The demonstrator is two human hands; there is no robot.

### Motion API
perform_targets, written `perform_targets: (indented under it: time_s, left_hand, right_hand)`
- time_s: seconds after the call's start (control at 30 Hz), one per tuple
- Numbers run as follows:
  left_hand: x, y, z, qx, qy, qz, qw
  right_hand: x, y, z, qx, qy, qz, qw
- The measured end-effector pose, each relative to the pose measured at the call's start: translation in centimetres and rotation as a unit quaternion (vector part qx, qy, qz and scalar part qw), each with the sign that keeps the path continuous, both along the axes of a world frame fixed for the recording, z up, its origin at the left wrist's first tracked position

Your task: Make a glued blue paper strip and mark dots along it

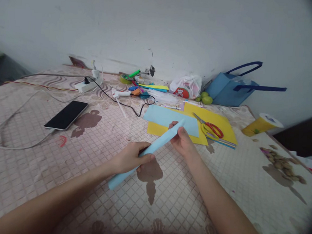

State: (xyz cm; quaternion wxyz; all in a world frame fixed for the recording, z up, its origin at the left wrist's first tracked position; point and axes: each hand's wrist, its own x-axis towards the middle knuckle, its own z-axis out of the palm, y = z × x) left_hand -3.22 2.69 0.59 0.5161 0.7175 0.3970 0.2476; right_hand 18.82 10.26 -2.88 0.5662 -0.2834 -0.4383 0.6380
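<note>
A long light blue strip of rolled or folded paper (160, 142) is held slantwise above the patterned tablecloth, its lower end toward the left. My left hand (132, 156) wraps round its lower middle, thumb on top. Near the upper right end, my right hand (180, 139) pinches the strip between thumb and fingers. Just beyond that hand lies a flat light blue sheet (167, 117) over yellow sheets (221, 119). Scissors with red and yellow handles (211, 129) rest on the yellow sheets.
A tablet on a cable (66, 115) lies at the left, near a power strip (84, 86). A white glue gun (121, 94), a plastic bag (187, 86), green fruits (206, 99) and a blue bag (229, 90) stand along the wall. A yellow roll (261, 125) is at the right.
</note>
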Motion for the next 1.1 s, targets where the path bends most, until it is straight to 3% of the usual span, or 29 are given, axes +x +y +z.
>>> perform_targets:
  time_s: [0.13,0.3,0.63,0.9,1.1]
  left_hand:
    - [0.0,0.1,0.0,0.021,0.014,0.013,1.000]
    - [0.0,0.1,-0.3,-0.024,-0.011,0.012,1.000]
    - [0.0,0.2,-0.8,-0.031,-0.010,0.009,0.999]
    - [-0.3,0.3,-0.9,0.048,0.052,0.023,0.997]
    - [-0.2,0.1,-0.9,0.034,0.048,0.015,0.998]
  right_hand:
    - [0.2,-0.1,0.1,-0.008,0.000,0.032,0.999]
    - [0.3,-0.1,-0.1,-0.020,0.007,0.079,0.997]
    - [-0.2,0.4,-1.3,-0.019,0.020,0.037,0.999]
    - [-0.2,0.5,-1.3,-0.045,0.050,0.007,0.998]
    - [-0.1,0.8,-1.7,-0.061,0.036,-0.029,0.997]
